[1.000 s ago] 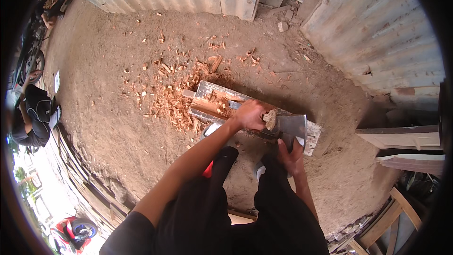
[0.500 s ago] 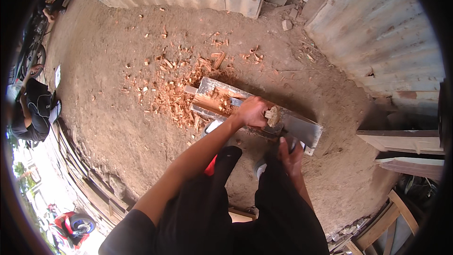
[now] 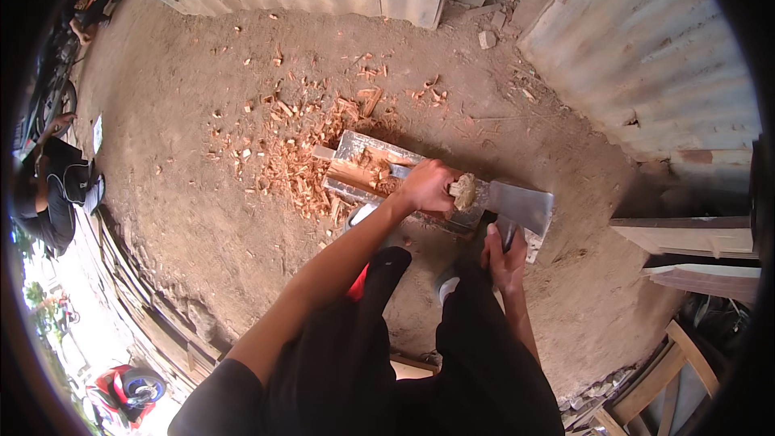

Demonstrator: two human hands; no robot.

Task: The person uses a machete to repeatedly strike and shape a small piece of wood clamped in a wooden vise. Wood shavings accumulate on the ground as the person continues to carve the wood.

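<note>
My left hand [image 3: 428,187] is wrapped around the handle of a chisel, whose frayed pale wooden butt [image 3: 462,192] sticks out on the right of the fist. Its metal blade [image 3: 400,171] points left onto a reddish wooden workpiece [image 3: 349,175] covered with shavings. My right hand [image 3: 506,255] grips the dark handle of a broad, flat, cleaver-like metal blade [image 3: 523,207]. That blade lies just right of the chisel's butt, over the right end of a worn, pale-painted bench [image 3: 352,144]. Whether blade and butt touch, I cannot tell.
Wood chips [image 3: 299,165] are strewn over the dirt floor left of the bench. Corrugated metal sheets [image 3: 646,64] stand at the far side and right. Stacked boards [image 3: 686,238] sit at the right. Another person [image 3: 56,186] is at the left, near a motorcycle wheel [image 3: 60,105].
My right hand has moved slightly up and right with the cleaver-like blade, which is sharper in view now. My left hand stays on the chisel in nearly the same place.
</note>
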